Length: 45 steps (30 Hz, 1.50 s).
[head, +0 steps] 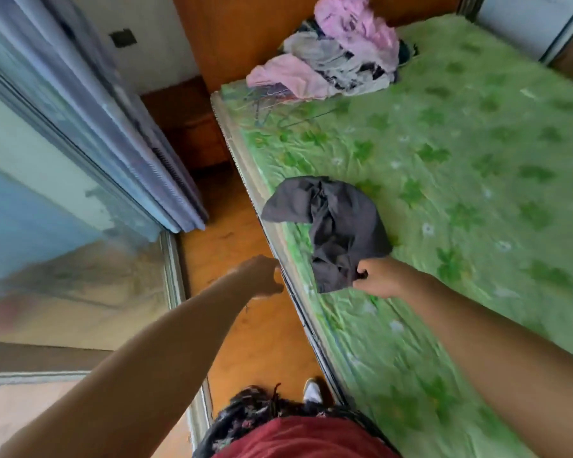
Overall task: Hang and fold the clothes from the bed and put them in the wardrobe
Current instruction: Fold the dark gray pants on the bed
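At the near edge of the bed, on the side facing the wardrobe. The person stands on the strip of wooden floor between the two.

- Step in hand, as I read it: taking one piece to work on. The right hand pinches the near hem of a dark grey garment, fingers and thumb pressed together on a fold of cloth.
- The left hand hangs just off the mattress edge with its fingers curled in toward the palm. Nothing shows in it. The frame is blurred there, so I cannot say whether it touches the mattress edge.
- The garment lies crumpled on the green leaf-print sheet, close to the bed's edge, with one corner reaching out to that edge. It is bunched through the middle with deep creases, and I cannot tell whether it is a shirt or shorts. The cloth looks thin and limp, so it would probably sag from a single pinch.
- The pile of clothes sits at the far corner of the bed, well apart from the grey piece: pink and pale grey cloth with something dark under it, all tangled. Thin dark lines on the sheet just beside the pile may be hangers. Too smeared to be sure.
- The wardrobe sliding door is to the left, glossy and reflective. Its inside is not visible.

Next move calls for: a second grip from the left hand on another edge, then lifting and shaking the piece flat so its shape shows before folding or hanging. Most of the task looks undone.
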{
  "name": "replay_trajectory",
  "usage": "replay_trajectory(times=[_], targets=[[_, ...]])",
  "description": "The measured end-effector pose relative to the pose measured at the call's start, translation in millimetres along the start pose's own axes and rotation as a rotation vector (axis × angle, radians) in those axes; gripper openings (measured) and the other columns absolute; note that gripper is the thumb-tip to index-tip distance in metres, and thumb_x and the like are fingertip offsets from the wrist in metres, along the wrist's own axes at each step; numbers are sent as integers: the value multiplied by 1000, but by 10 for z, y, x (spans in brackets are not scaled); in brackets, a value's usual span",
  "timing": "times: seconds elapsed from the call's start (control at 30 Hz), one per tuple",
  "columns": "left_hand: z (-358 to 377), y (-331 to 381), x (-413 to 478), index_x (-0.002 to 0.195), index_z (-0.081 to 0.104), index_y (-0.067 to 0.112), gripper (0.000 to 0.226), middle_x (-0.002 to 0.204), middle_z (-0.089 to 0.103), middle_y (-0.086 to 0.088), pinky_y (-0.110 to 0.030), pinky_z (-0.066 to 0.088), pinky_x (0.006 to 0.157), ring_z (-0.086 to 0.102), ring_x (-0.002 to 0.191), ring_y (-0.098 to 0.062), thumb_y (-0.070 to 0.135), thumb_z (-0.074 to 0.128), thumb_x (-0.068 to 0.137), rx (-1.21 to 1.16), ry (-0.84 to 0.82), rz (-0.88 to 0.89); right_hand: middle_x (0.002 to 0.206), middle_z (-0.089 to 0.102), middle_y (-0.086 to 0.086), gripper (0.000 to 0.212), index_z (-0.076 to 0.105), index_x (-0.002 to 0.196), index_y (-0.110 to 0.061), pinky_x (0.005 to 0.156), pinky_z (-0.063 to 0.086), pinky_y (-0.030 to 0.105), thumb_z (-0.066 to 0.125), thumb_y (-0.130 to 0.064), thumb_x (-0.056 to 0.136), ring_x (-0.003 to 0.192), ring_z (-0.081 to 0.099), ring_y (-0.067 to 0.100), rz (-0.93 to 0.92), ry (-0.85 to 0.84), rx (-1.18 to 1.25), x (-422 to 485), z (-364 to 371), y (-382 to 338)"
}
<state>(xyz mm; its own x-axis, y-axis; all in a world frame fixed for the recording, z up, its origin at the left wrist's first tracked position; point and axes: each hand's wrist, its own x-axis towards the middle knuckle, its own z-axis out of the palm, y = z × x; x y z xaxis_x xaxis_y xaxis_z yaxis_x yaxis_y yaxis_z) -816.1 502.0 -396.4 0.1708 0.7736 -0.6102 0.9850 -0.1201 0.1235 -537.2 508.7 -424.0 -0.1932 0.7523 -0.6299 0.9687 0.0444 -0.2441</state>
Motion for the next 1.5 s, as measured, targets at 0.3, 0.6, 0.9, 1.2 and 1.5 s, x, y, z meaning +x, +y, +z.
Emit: replay_trajectory(times=[0.3,0.6,0.9,1.2,1.5], targets=[[-225,522,1515,151,39,23,53,154,40,-9,-44,41,109,42,139,-30,35,53,101,309,-220,295,128,62,13,46,59,126,-16,82,47,33,53,-48,94,112,60,30,319,-12,278,471,248,672],[-92,791,2597,136,54,16,36,136,56,-14,-46,48,101,53,123,-35,18,47,100,498,-449,685,135,59,16,40,56,129,-13,98,48,38,51,-39,99,124,56,34,593,-64,535,1173,578,654],[343,943,3320,137,52,9,39,135,56,-16,-40,49,95,54,123,-35,17,49,99,609,-645,796,138,59,13,36,58,134,-19,95,48,34,44,-28,103,122,57,32,728,-2,807,1737,1055,748],[1262,964,3700,159,10,27,85,144,36,-20,-52,42,106,43,133,-44,34,63,94,523,-653,600,117,62,23,39,45,130,-5,76,46,38,58,-14,94,102,62,38,802,256,1128,2670,1590,1122],[1794,989,3818,153,4,35,111,138,33,-16,-55,47,90,44,124,-35,70,73,73,602,-178,450,98,66,17,26,57,111,-15,63,54,32,59,-1,90,70,63,24,904,388,1814,3044,1731,1244]])
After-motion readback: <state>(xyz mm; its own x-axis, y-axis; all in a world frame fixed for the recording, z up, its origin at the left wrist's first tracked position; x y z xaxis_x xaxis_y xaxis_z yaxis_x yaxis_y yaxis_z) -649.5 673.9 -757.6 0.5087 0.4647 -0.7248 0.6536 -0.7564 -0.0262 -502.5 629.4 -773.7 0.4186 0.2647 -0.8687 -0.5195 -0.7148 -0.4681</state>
